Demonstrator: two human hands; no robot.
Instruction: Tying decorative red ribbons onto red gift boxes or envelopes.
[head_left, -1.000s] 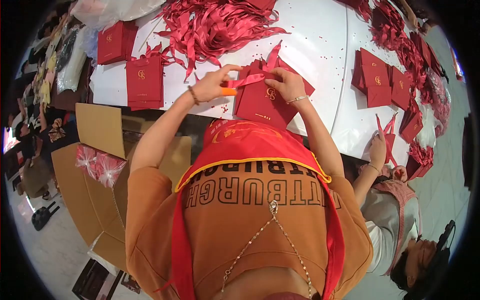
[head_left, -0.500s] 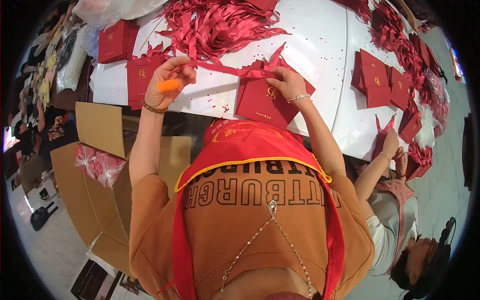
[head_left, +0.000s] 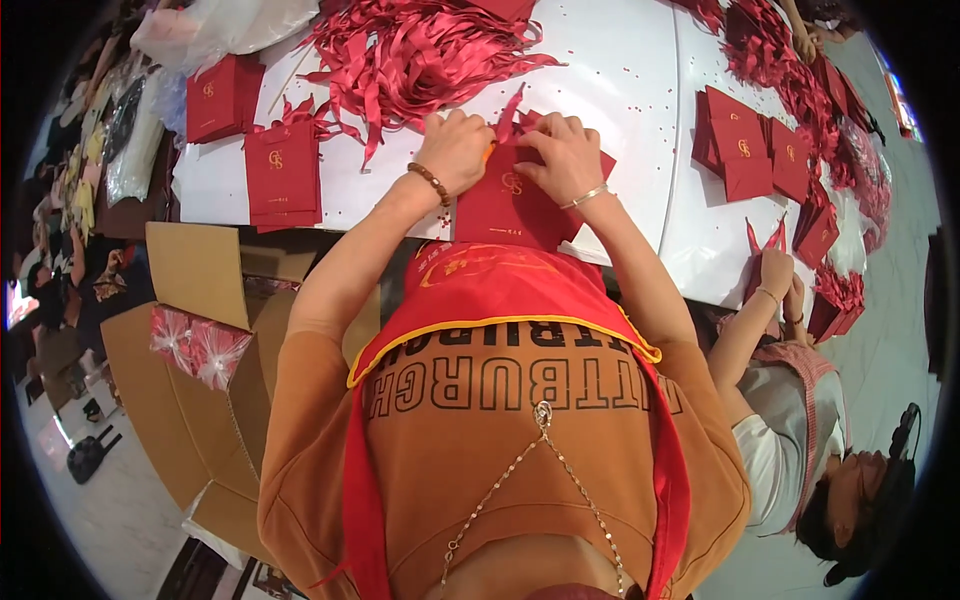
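A red paper gift bag (head_left: 510, 205) with a gold emblem lies flat at the near edge of the white table (head_left: 620, 90). My left hand (head_left: 455, 148) presses on its top left corner, with a small orange tool just showing between the fingers. My right hand (head_left: 565, 155) grips the bag's top right part. A red ribbon end (head_left: 510, 108) sticks up between the two hands. Both wrists wear bracelets.
A heap of loose red ribbons (head_left: 420, 50) lies beyond the hands. Stacks of red bags (head_left: 283, 175) sit left, more red bags (head_left: 745, 150) right. An open cardboard box (head_left: 190, 340) with wrapped red items stands at lower left. Another person (head_left: 800, 460) works at the right.
My left hand, which had swung out to the left pulling a ribbon, has come back to the bag beside my right hand. Both hands now rest on the bag's top.
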